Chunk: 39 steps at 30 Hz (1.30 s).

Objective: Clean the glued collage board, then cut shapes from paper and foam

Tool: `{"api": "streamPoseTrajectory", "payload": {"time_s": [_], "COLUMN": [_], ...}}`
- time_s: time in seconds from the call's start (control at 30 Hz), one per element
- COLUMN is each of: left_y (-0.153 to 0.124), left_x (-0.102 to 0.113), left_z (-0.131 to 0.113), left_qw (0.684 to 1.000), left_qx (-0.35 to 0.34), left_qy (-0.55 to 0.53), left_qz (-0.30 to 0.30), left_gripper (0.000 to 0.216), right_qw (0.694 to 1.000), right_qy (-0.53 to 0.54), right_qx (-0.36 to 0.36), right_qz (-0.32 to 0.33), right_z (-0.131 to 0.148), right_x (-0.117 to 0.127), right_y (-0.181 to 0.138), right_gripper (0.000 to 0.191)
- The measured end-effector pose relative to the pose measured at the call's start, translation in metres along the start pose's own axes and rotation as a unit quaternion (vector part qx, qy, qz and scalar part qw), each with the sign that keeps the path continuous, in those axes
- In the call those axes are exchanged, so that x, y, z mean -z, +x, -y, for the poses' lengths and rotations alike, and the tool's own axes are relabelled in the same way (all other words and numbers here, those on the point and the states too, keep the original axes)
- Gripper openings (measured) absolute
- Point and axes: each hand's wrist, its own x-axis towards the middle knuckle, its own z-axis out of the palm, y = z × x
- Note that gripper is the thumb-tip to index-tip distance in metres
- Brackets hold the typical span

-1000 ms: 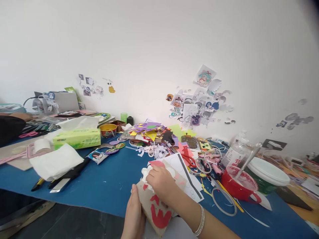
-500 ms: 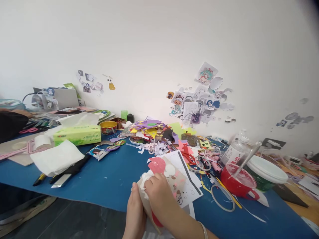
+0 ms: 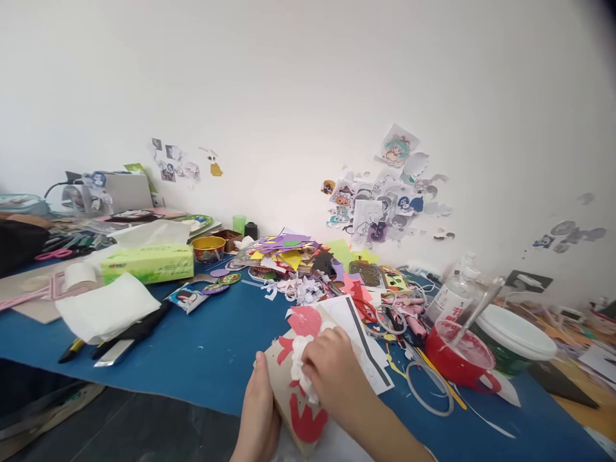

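My left hand (image 3: 258, 409) holds the left edge of a brown cardboard piece (image 3: 283, 385), its thumb lying along the side. Red paper shapes (image 3: 308, 420) are stuck on the board, one at the bottom and others further up. My right hand (image 3: 334, 369) is closed on a crumpled white tissue (image 3: 299, 359), pressed against the middle of the board. Part of the board's right side is hidden by that hand. Beneath lies a white printed sheet (image 3: 380, 378) with a dark stripe.
Behind is a heap of coloured paper scraps (image 3: 289, 247). To the right stand a red mug (image 3: 457, 359), a lidded tub (image 3: 517, 330) and a plastic bottle (image 3: 450, 295). At left are a green tissue pack (image 3: 149, 264), a white napkin (image 3: 108, 308) and a utility blade (image 3: 114, 353).
My right hand has moved right with the tissue, from the board's left edge to its middle. The board has turned, showing more red shapes.
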Motion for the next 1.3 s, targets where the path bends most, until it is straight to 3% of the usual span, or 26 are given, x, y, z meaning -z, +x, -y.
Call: {"api": "streamPoseTrajectory", "payload": {"time_s": [0.13, 0.23, 0.33, 0.43, 0.6, 0.77, 0.83, 1.0, 1.13, 1.3], "left_y": [0.000, 0.000, 0.001, 0.001, 0.001, -0.001, -0.002, -0.003, -0.003, -0.001], "left_x": [-0.003, -0.004, -0.003, -0.003, -0.003, -0.003, -0.004, -0.007, -0.006, -0.001], "left_z": [-0.002, -0.001, 0.000, -0.001, -0.002, -0.002, -0.002, -0.005, -0.004, 0.000], "left_qw": [1.000, 0.999, 0.999, 0.999, 0.999, 1.000, 1.000, 0.999, 0.999, 0.999], "left_qx": [-0.004, -0.004, -0.002, -0.003, -0.002, -0.004, 0.000, 0.014, 0.008, -0.009], "left_qy": [-0.009, 0.000, 0.003, 0.006, 0.006, -0.007, -0.005, -0.023, -0.019, 0.008], "left_qz": [-0.018, -0.044, -0.046, -0.046, -0.042, -0.026, -0.023, -0.029, -0.030, -0.046], "left_gripper": [0.040, 0.040, 0.040, 0.042, 0.042, 0.040, 0.041, 0.039, 0.038, 0.042], "right_qw": [0.998, 0.995, 0.989, 0.992, 0.990, 0.996, 0.996, 0.995, 0.992, 0.999], "right_qy": [-0.061, -0.097, -0.133, -0.095, -0.101, 0.042, 0.033, -0.080, -0.087, -0.014], "right_qx": [0.008, 0.011, 0.061, 0.051, 0.084, -0.062, -0.054, 0.019, 0.035, -0.018], "right_qz": [0.010, -0.003, 0.027, 0.059, 0.055, -0.055, -0.063, 0.051, 0.078, -0.024], "right_z": [0.004, 0.006, 0.006, 0.008, 0.007, -0.016, -0.022, -0.018, -0.015, -0.027], "right_x": [-0.033, -0.042, -0.035, -0.029, -0.026, 0.000, 0.004, -0.021, -0.028, -0.002], "right_y": [-0.016, -0.016, -0.010, -0.006, -0.003, -0.001, 0.001, 0.004, 0.003, 0.008], "right_gripper": [0.014, 0.015, 0.018, 0.010, 0.017, 0.016, 0.016, 0.012, 0.011, 0.016]}}
